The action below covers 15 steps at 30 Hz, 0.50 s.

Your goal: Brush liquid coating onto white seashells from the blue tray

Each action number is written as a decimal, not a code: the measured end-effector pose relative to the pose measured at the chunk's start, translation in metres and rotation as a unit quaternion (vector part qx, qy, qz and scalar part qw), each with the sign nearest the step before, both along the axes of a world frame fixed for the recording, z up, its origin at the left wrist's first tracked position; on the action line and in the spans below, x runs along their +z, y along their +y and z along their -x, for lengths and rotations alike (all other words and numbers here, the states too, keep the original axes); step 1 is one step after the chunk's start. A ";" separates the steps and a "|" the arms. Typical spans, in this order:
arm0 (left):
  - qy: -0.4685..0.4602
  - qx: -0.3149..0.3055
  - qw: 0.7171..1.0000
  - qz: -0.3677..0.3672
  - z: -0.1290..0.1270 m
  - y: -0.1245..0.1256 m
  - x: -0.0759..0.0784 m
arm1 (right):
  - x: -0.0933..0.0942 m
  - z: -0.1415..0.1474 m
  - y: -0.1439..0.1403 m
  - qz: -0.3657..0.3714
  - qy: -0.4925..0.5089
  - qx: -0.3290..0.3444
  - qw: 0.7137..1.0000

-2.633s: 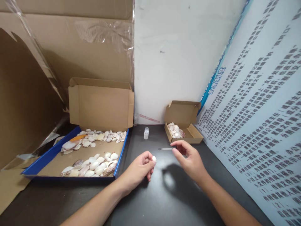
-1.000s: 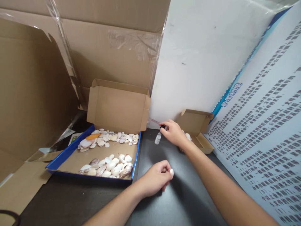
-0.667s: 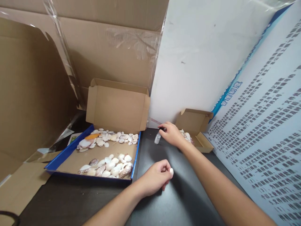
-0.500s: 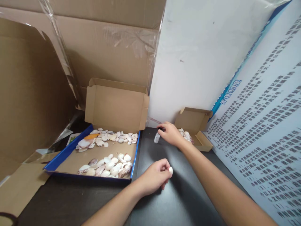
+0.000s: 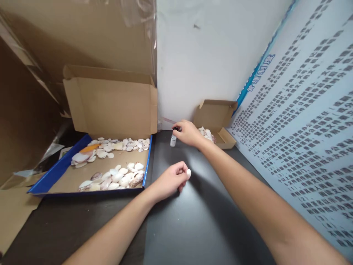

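My left hand (image 5: 171, 178) rests on the dark table (image 5: 198, 221) and pinches a small white shell (image 5: 188, 172) between its fingertips. My right hand (image 5: 189, 133) is stretched out to the far edge of the table. Its fingers grip the black cap (image 5: 176, 129) on top of a small clear bottle (image 5: 173, 140) that stands upright on the table.
A blue-rimmed cardboard tray (image 5: 56, 171) with several shells lies at the left, its lid standing up behind. A small open cardboard box (image 5: 220, 138) with shells sits behind my right hand. A printed board (image 5: 298, 121) leans along the right, and cardboard sheets (image 5: 33, 92) stand at the left and back.
My right hand has gone from the thin brush near the table's middle to the little bottle at the back and stays on its top. The left hand keeps the shell. The view has dipped lower.
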<state>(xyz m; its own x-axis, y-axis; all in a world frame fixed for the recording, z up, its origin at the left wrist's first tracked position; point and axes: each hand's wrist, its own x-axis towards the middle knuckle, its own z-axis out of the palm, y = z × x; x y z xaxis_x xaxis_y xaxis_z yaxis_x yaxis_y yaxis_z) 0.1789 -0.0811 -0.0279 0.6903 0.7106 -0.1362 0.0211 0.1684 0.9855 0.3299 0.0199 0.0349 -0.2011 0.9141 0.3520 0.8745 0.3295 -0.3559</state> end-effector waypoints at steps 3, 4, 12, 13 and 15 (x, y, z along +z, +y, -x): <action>0.006 -0.001 1.000 -0.004 0.001 -0.001 0.003 | 0.000 -0.002 0.000 -0.014 0.015 -0.005 1.000; 0.008 0.000 1.000 -0.006 0.001 -0.001 0.004 | -0.001 -0.002 -0.001 -0.020 0.020 -0.006 1.000; 0.011 -0.001 1.000 0.001 0.000 -0.001 0.005 | 0.005 -0.003 -0.006 -0.081 0.060 -0.021 0.995; 0.009 0.000 1.000 0.003 0.000 -0.001 0.006 | 0.006 -0.004 -0.007 -0.088 0.066 -0.023 0.994; 0.008 0.004 1.000 0.008 0.001 -0.002 0.007 | 0.008 -0.007 -0.008 -0.099 0.078 -0.026 0.992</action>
